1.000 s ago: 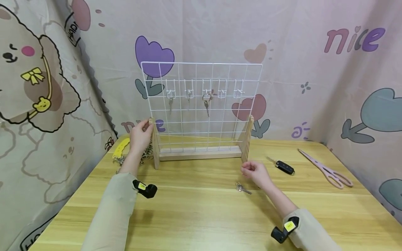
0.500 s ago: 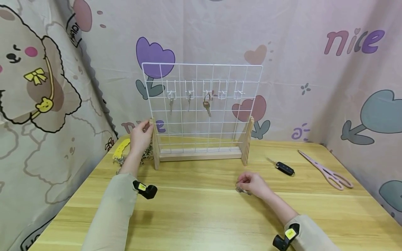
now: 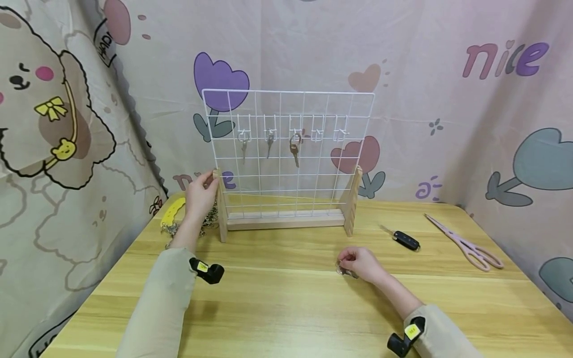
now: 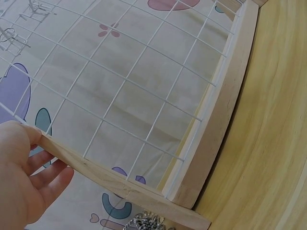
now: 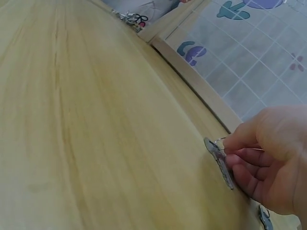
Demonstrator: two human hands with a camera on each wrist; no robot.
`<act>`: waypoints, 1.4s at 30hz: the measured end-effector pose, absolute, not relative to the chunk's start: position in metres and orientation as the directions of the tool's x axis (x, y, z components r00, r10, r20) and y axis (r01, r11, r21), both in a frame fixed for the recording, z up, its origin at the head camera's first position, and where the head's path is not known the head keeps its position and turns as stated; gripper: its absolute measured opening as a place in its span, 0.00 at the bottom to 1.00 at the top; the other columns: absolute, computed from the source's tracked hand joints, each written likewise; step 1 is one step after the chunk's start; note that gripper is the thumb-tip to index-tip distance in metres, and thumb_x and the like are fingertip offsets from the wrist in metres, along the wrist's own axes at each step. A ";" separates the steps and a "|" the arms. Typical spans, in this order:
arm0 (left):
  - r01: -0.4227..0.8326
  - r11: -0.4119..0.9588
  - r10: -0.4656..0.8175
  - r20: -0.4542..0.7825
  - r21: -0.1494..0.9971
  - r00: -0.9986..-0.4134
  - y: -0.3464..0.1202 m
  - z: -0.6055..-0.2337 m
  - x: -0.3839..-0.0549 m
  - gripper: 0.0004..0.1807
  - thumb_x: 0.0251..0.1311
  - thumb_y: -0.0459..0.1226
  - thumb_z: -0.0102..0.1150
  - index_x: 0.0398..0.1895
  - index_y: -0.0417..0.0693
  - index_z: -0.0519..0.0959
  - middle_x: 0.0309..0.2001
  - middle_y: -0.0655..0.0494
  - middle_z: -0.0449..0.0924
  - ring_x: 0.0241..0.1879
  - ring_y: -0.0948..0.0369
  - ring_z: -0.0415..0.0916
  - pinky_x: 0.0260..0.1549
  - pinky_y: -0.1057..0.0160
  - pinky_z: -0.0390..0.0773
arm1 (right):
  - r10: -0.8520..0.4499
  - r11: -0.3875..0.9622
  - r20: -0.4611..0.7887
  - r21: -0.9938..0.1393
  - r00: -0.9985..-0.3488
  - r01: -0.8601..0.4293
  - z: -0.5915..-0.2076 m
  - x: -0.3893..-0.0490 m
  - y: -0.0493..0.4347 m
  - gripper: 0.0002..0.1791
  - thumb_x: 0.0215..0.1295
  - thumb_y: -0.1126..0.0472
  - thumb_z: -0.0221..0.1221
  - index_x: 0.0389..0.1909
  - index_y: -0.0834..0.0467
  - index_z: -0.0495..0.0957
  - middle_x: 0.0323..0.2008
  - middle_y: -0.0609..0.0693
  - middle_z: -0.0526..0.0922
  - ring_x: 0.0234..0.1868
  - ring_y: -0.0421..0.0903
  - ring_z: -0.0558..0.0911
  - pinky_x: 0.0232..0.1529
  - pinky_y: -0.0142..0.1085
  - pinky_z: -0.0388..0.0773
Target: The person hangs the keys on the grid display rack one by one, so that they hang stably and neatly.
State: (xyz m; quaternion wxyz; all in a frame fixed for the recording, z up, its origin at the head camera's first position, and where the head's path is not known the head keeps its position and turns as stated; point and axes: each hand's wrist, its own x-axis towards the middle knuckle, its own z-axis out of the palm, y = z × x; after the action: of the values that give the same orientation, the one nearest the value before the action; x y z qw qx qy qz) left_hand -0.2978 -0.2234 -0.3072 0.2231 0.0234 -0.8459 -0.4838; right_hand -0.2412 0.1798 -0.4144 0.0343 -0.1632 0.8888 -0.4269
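"Seeing the right hand (image 3: 364, 264) pinch a key (image 5: 220, 164) down by the worktop (image 3: 268, 313)?"
"Yep, left hand (image 3: 200, 194) grips the rack (image 3: 286, 223). Right wrist cam also catches a second key (image 5: 265, 219), hidden from head cam."

Silver key (image 5: 221, 165) on ring (image 5: 219, 140), pinched, in front of right end of upright, wood-based white wire rack (image 3: 286, 223)

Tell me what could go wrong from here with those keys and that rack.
1. The right hand pinches a key at its ring end with the fingertips, so it might slip.
2. The left hand holds the top of the wooden upright; a push there might tilt the rack and swing the hung keys.
3. Another key lies close to the right hand and might get knocked.
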 end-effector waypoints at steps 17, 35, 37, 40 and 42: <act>0.182 0.539 -0.247 0.361 0.823 -0.899 -0.221 -0.304 -0.300 0.25 0.68 0.42 0.46 0.65 0.40 0.65 0.58 0.40 0.70 0.57 0.45 0.68 0.53 0.51 0.70 | -0.302 0.544 0.114 -0.794 -0.947 -0.269 -0.380 -0.252 0.183 0.07 0.62 0.70 0.55 0.39 0.70 0.77 0.30 0.53 0.80 0.32 0.45 0.77 0.32 0.35 0.77; 0.165 0.533 -0.254 0.343 0.830 -0.904 -0.220 -0.305 -0.298 0.26 0.69 0.43 0.46 0.66 0.41 0.63 0.59 0.41 0.70 0.57 0.45 0.68 0.53 0.51 0.70 | -0.254 0.458 0.257 -0.817 -0.932 -0.350 -0.324 -0.265 0.171 0.07 0.66 0.70 0.52 0.40 0.72 0.74 0.30 0.56 0.77 0.30 0.46 0.74 0.29 0.28 0.74; 0.170 0.531 -0.254 0.347 0.830 -0.903 -0.219 -0.305 -0.298 0.25 0.69 0.42 0.46 0.66 0.41 0.64 0.59 0.40 0.70 0.57 0.45 0.68 0.53 0.51 0.70 | -0.242 0.457 0.283 -0.810 -0.928 -0.367 -0.315 -0.266 0.168 0.07 0.66 0.70 0.52 0.40 0.71 0.74 0.30 0.57 0.77 0.30 0.46 0.74 0.29 0.28 0.73; 0.178 0.529 -0.254 0.354 0.830 -0.900 -0.220 -0.305 -0.298 0.25 0.68 0.41 0.46 0.66 0.40 0.64 0.58 0.40 0.70 0.57 0.44 0.68 0.53 0.51 0.70 | -0.231 0.439 0.328 -0.805 -0.916 -0.399 -0.301 -0.269 0.164 0.07 0.66 0.70 0.52 0.39 0.71 0.75 0.29 0.57 0.77 0.28 0.43 0.75 0.29 0.27 0.74; 0.181 0.529 -0.253 0.357 0.829 -0.899 -0.220 -0.305 -0.298 0.25 0.68 0.41 0.46 0.65 0.40 0.64 0.58 0.39 0.70 0.57 0.44 0.68 0.54 0.51 0.70 | -0.217 0.425 0.365 -0.800 -0.905 -0.425 -0.293 -0.272 0.161 0.07 0.65 0.71 0.53 0.38 0.72 0.75 0.29 0.56 0.77 0.27 0.39 0.74 0.29 0.27 0.75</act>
State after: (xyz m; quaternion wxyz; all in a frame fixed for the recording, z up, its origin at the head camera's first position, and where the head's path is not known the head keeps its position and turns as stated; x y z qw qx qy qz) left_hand -0.2978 -0.2197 -0.3053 0.2235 0.0212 -0.8454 -0.4847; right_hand -0.2717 0.1608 -0.2925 -0.1036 -0.1916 0.8376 -0.5010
